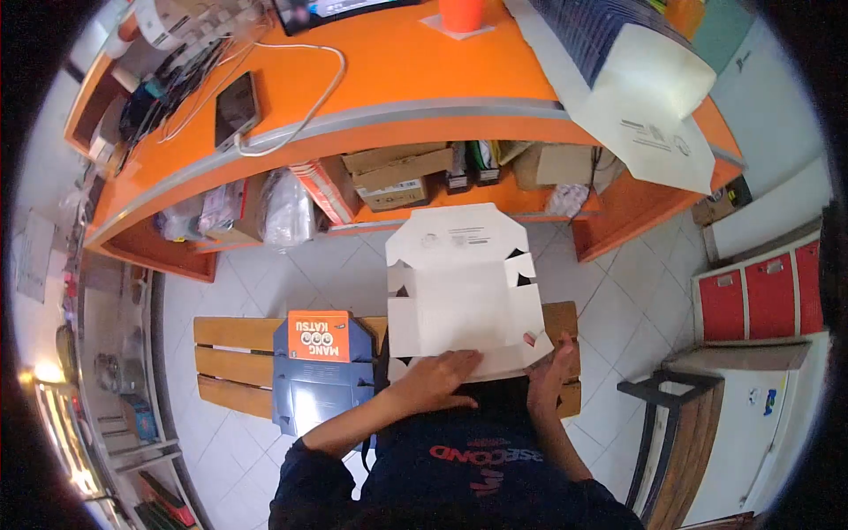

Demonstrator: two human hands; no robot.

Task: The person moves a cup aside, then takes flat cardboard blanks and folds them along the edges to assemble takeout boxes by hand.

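A white cardboard box blank (459, 296), partly folded with its far flap lying outward, rests over my lap. My left hand (439, 380) lies along its near edge with the fingers over the cardboard. At its near right corner my right hand (549, 375) touches the flap, and a fingertip shows through a slot there. To the left, dark blue box blanks with an orange printed panel (320, 336) lie on the wooden bench (234, 360).
An orange desk (397, 66) curves ahead, holding a phone (237, 109), a cable, an orange cup (461, 14) and stacked box blanks (649, 84). Cartons (397, 177) fill the shelf below. A dark-framed wooden seat (676, 442) stands at the right.
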